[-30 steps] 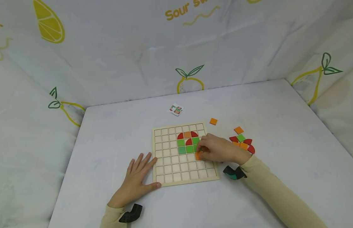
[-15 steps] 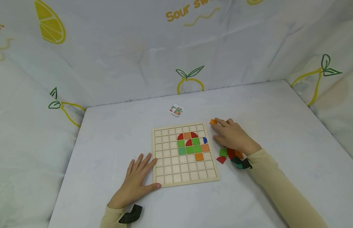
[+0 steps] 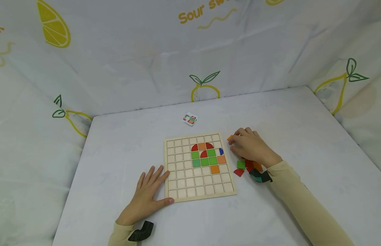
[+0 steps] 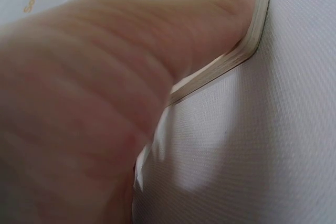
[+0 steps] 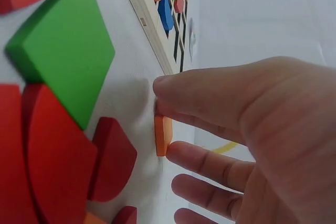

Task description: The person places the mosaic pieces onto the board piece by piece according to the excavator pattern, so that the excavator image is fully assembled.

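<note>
Two hands at a gridded wooden board (image 3: 182, 195) on a white-covered table (image 3: 288, 112). Right hand (image 3: 250, 147) just past the board's far right corner, thumb and forefinger pinching an orange tile (image 3: 229, 138); the wrist view shows the tile (image 5: 162, 135) edge-on between the fingertips (image 5: 173, 85), against the cloth, beside the board's rim. Left hand (image 3: 147, 194) flat on the table at the board's near left corner, fingers straight and spread, thumb pressed along the board's edge (image 4: 257, 19).

On the board: red quarter-rounds, green squares, orange squares and one small blue piece (image 3: 221, 151), all in the upper right part of the grid.

Loose pieces by the right wrist: a green square (image 3: 241, 164), a red piece (image 3: 238, 172), more red and orange partly hidden under the hand. Small printed card (image 3: 189, 118) lies beyond the board. Lemon-print cloth walls (image 3: 116, 51) around the table.
</note>
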